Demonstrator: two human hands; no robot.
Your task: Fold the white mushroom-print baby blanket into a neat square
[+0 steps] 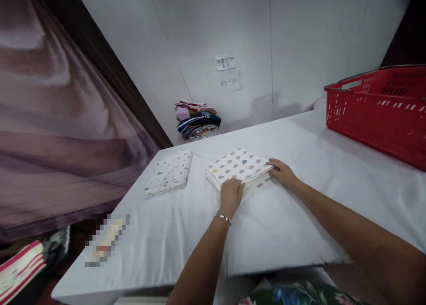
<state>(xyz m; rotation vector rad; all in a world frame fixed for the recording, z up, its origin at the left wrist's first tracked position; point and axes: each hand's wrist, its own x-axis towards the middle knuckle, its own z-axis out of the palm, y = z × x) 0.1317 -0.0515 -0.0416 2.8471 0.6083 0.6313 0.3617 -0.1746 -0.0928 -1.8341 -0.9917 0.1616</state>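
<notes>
A folded white cloth [238, 165] with grey mouse-head shapes and a few coloured ones lies on the white-covered table in front of me. My left hand [232, 194], with a bracelet at the wrist, grips its near edge, fingers on top and the thumb at the side. At the right corner, my right hand [282, 172] pinches the layered edge. Several folded layers show along the near side. To the left, apart from both hands, rests a second folded white cloth [170, 172] with small dark prints.
A red plastic basket [376, 114] stands at the right on the table [282, 234]. Folded clothes [199, 120] are stacked beyond the far edge, by the wall. A pinkish curtain [66, 118] hangs at the left. Paper notes [229, 81] are stuck on the wall.
</notes>
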